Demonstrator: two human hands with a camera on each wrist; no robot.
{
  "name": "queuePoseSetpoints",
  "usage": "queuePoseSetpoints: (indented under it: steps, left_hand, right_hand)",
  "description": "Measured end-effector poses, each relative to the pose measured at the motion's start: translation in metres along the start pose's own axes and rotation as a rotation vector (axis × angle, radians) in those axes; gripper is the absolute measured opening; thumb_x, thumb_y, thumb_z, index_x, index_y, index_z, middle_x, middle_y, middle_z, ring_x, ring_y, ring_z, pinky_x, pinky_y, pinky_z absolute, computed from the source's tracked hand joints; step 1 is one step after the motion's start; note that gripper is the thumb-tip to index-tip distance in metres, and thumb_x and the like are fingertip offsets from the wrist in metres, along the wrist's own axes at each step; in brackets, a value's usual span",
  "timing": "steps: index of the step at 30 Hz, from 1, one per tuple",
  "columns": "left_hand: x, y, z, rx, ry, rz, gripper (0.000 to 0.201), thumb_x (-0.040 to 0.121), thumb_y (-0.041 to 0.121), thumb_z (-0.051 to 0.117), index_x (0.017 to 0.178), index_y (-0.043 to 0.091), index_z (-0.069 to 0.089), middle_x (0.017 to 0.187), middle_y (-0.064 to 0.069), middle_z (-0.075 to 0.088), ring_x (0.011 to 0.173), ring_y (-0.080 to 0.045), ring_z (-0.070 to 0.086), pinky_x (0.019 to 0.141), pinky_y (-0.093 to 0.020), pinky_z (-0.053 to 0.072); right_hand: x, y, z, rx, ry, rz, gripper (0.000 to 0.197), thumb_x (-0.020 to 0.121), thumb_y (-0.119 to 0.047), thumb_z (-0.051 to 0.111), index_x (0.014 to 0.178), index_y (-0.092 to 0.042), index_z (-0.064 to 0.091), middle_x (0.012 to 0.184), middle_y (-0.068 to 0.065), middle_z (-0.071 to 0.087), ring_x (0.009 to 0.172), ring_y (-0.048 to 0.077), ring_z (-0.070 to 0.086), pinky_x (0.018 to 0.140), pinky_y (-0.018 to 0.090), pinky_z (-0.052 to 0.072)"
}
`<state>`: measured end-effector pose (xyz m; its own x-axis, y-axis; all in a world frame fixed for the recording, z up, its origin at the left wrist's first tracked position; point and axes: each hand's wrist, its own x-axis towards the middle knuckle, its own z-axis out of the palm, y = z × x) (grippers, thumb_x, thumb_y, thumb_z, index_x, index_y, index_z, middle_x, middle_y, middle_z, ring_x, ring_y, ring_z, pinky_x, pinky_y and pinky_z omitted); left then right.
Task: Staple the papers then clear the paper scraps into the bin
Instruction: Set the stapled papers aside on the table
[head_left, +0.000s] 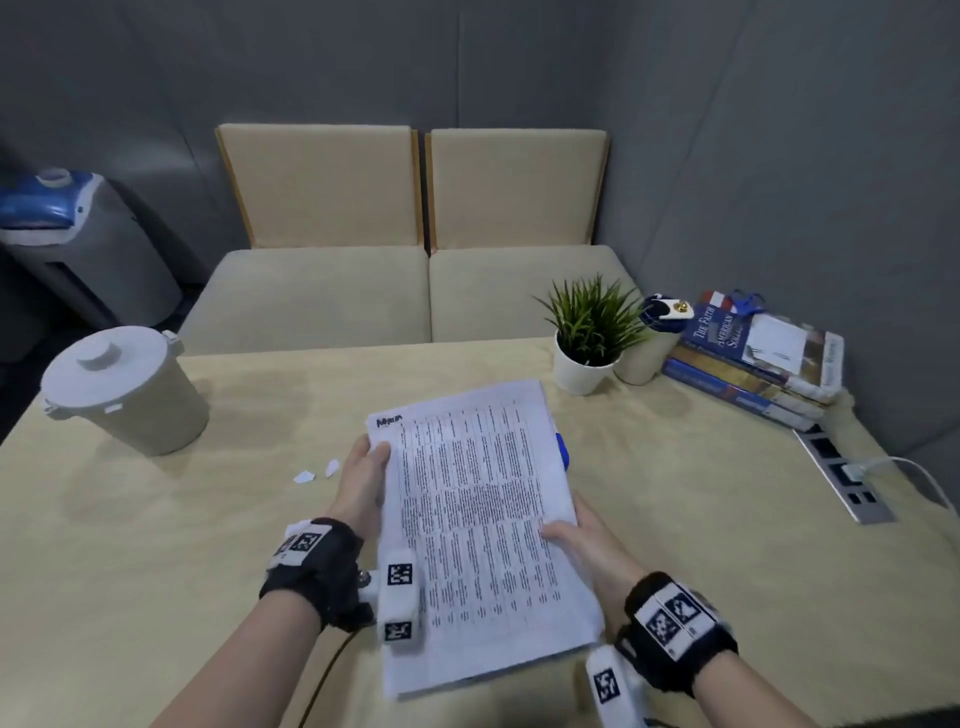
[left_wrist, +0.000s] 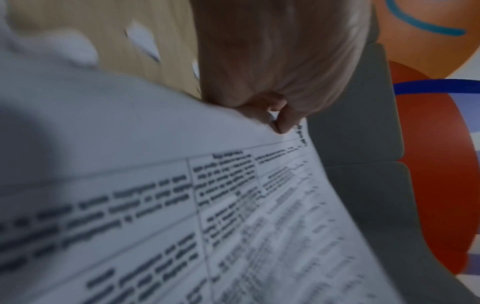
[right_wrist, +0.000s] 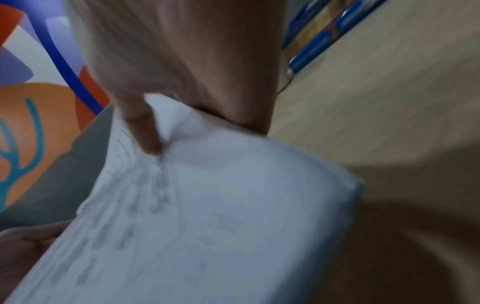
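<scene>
A stack of printed papers (head_left: 478, 519) is held up above the table in both hands. My left hand (head_left: 363, 478) grips its left edge near the top corner, thumb on the printed face (left_wrist: 283, 121). My right hand (head_left: 576, 540) pinches the right edge lower down, thumb on top (right_wrist: 145, 131). A blue stapler (head_left: 562, 451) peeks out from behind the papers' right edge. Two small white paper scraps (head_left: 304, 476) (head_left: 331, 466) lie on the table left of my left hand. The lidded white bin (head_left: 124, 389) stands at the table's far left.
A potted plant (head_left: 587, 338), a cup (head_left: 647, 358) and a stack of books (head_left: 753, 358) crowd the far right corner. A power strip (head_left: 844, 475) with a white plug lies along the right edge. Beige seats stand behind the table (head_left: 156, 545).
</scene>
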<state>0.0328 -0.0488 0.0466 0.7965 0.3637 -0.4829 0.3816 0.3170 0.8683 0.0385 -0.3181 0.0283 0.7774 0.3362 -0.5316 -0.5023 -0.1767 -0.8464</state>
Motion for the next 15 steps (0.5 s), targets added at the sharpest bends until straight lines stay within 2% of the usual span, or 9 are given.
queuePoseSetpoints:
  steps: [1, 3, 4, 6, 8, 10, 12, 13, 15]
  left_hand:
    - [0.002, -0.002, 0.013, 0.018, 0.005, -0.022, 0.026, 0.100, 0.012, 0.036, 0.124, 0.007, 0.046, 0.106, -0.015, 0.066, 0.081, -0.024, 0.064, 0.072, -0.037, 0.053]
    - [0.005, -0.008, 0.045, 0.061, -0.014, -0.078, 0.027, 0.098, 0.017, 0.039, 0.121, 0.004, 0.045, 0.102, -0.014, 0.065, 0.078, -0.024, 0.061, 0.065, -0.033, 0.051]
    - [0.001, -0.010, 0.064, 0.097, -0.062, -0.105, 0.026, 0.097, 0.020, 0.040, 0.117, 0.003, 0.046, 0.099, -0.014, 0.064, 0.076, -0.023, 0.060, 0.061, -0.030, 0.049]
    - [-0.010, -0.022, 0.102, 0.199, -0.226, -0.136, 0.021, 0.094, 0.021, 0.040, 0.094, 0.002, 0.049, 0.080, -0.009, 0.057, 0.059, -0.017, 0.053, 0.050, -0.024, 0.040]
    - [-0.027, -0.040, 0.137, 0.347, -0.363, -0.165, 0.010, 0.092, 0.014, 0.039, 0.084, 0.012, 0.044, 0.069, -0.003, 0.042, 0.050, -0.012, 0.036, 0.047, -0.022, 0.028]
    - [-0.045, -0.059, 0.168, 0.452, -0.460, -0.211, 0.011, 0.092, 0.010, 0.039, 0.090, 0.020, 0.042, 0.070, -0.002, 0.040, 0.051, -0.011, 0.034, 0.045, -0.023, 0.029]
    - [-0.057, -0.080, 0.193, 0.536, -0.526, -0.265, 0.011, 0.092, 0.011, 0.042, 0.100, 0.018, 0.044, 0.079, -0.003, 0.050, 0.058, -0.014, 0.046, 0.051, -0.026, 0.041]
    - [-0.062, -0.089, 0.202, 0.567, -0.548, -0.297, 0.015, 0.091, 0.013, 0.045, 0.106, 0.014, 0.044, 0.090, -0.007, 0.056, 0.065, -0.017, 0.052, 0.058, -0.030, 0.045]
    - [-0.068, -0.104, 0.214, 0.591, -0.617, -0.335, 0.037, 0.084, 0.016, 0.050, 0.120, 0.009, 0.041, 0.107, -0.014, 0.060, 0.073, -0.024, 0.058, 0.058, -0.033, 0.045]
  right_hand:
    - [-0.008, 0.002, -0.010, -0.013, 0.029, -0.002, 0.047, 0.084, -0.004, 0.054, 0.126, -0.025, 0.051, 0.116, 0.008, 0.069, 0.107, 0.029, 0.066, 0.096, 0.051, 0.050]
    - [-0.018, 0.009, -0.038, -0.013, 0.107, -0.009, 0.045, 0.083, -0.005, 0.055, 0.128, -0.012, 0.052, 0.114, 0.012, 0.070, 0.105, 0.031, 0.068, 0.096, 0.053, 0.050]
    - [-0.024, 0.011, -0.055, -0.001, 0.150, 0.003, 0.041, 0.084, -0.005, 0.055, 0.126, -0.009, 0.054, 0.113, 0.013, 0.070, 0.103, 0.031, 0.068, 0.095, 0.053, 0.050]
    - [-0.033, 0.016, -0.093, 0.021, 0.271, 0.040, 0.035, 0.087, -0.001, 0.052, 0.122, -0.006, 0.057, 0.109, 0.016, 0.072, 0.100, 0.034, 0.069, 0.093, 0.052, 0.051]
    - [-0.039, 0.023, -0.132, 0.014, 0.411, 0.076, 0.034, 0.087, -0.001, 0.051, 0.120, 0.000, 0.057, 0.108, 0.020, 0.071, 0.097, 0.036, 0.069, 0.092, 0.051, 0.051]
    - [-0.040, 0.031, -0.168, -0.026, 0.543, 0.123, 0.033, 0.085, -0.001, 0.052, 0.117, 0.006, 0.056, 0.112, 0.026, 0.066, 0.101, 0.038, 0.064, 0.098, 0.052, 0.047]
    - [-0.041, 0.034, -0.193, -0.090, 0.619, 0.189, 0.031, 0.081, 0.000, 0.053, 0.111, 0.010, 0.056, 0.114, 0.027, 0.062, 0.104, 0.038, 0.059, 0.099, 0.049, 0.044]
    - [-0.043, 0.033, -0.200, -0.143, 0.642, 0.209, 0.027, 0.081, 0.002, 0.052, 0.106, 0.010, 0.057, 0.110, 0.026, 0.062, 0.101, 0.036, 0.058, 0.094, 0.044, 0.045]
    - [-0.041, 0.030, -0.214, -0.260, 0.678, 0.206, 0.016, 0.081, 0.008, 0.051, 0.095, 0.005, 0.056, 0.102, 0.023, 0.060, 0.091, 0.031, 0.054, 0.082, 0.036, 0.042]
